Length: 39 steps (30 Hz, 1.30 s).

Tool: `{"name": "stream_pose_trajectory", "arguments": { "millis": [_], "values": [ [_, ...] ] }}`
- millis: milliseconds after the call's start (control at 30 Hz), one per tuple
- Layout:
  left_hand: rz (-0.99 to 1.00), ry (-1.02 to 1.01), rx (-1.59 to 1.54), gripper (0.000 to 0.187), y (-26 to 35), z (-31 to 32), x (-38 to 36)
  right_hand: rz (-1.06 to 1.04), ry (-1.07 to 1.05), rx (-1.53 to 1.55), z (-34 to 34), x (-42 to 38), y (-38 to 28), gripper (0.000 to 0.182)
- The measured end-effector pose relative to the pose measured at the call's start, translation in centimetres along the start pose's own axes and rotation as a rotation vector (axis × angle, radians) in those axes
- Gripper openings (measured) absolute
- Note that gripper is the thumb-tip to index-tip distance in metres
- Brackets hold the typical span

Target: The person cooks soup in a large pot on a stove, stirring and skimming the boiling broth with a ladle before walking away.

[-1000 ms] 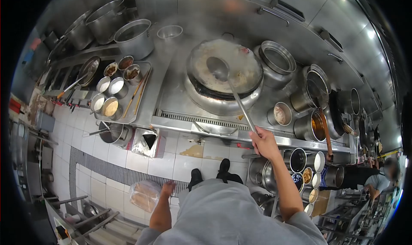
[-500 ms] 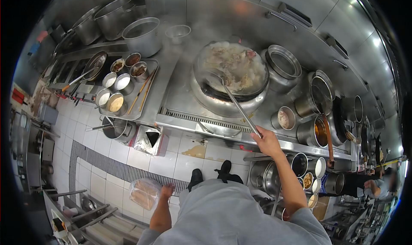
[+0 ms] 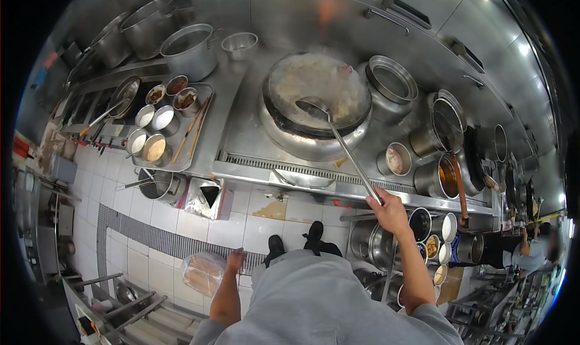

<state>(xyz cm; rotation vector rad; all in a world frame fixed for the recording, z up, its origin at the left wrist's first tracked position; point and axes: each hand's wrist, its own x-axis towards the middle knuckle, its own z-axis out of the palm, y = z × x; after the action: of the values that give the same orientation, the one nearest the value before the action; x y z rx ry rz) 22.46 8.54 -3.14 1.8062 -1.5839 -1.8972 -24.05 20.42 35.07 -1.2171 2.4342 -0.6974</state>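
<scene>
My right hand (image 3: 390, 213) is closed around the handle end of a long metal ladle (image 3: 350, 156). The ladle's bowl is at the near side of a large round wok (image 3: 284, 114), above or in the food. Inside the wok, pale chunky food (image 3: 311, 73) lies under thick steam that blurs it. The wok sits on a raised metal burner ring (image 3: 290, 142). My left hand (image 3: 237, 260) hangs low at my side with its fingers loosely apart and nothing visible in them. Close beside it is a clear plastic bag (image 3: 204, 274) with brownish contents.
A tray (image 3: 187, 148) with several small pots of ingredients and two sticks stands left of the wok. To the right are a lidded pot (image 3: 393, 82), a small pot (image 3: 394, 159) and a pot of reddish liquid (image 3: 436, 176). Another person (image 3: 527, 253) stands far right.
The ladle's bowl has moved right and towards the wok's near edge, and my right hand has shifted right and down. The view has swung slightly. My left hand stays low at my side.
</scene>
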Motion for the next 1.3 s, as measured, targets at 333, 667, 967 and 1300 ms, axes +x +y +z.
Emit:
{"name": "stream_pose_trajectory", "arguments": {
  "millis": [333, 667, 967, 1300],
  "values": [
    [-0.042, 0.013, 0.026, 0.044, 0.1, -0.6, -2.2, 0.245, -0.126, 0.259, -3.7, -0.2, 0.7, 0.041],
    [-0.068, -0.002, 0.103, 0.046, -4.9, -0.3, -1.1, 0.295, -0.251, 0.513, -3.9, 0.1, 1.3, 0.025],
    [0.069, 0.015, 0.178, 0.047, -2.5, 0.9, 0.5, 0.311, -0.307, 0.548, -2.9, 1.0, -1.8, 0.020],
    [0.172, -0.102, 0.364, 0.045, -7.1, 1.0, 2.4, 0.461, -0.358, 0.670, -2.4, 3.2, -7.6, 0.020]
  ]
}}
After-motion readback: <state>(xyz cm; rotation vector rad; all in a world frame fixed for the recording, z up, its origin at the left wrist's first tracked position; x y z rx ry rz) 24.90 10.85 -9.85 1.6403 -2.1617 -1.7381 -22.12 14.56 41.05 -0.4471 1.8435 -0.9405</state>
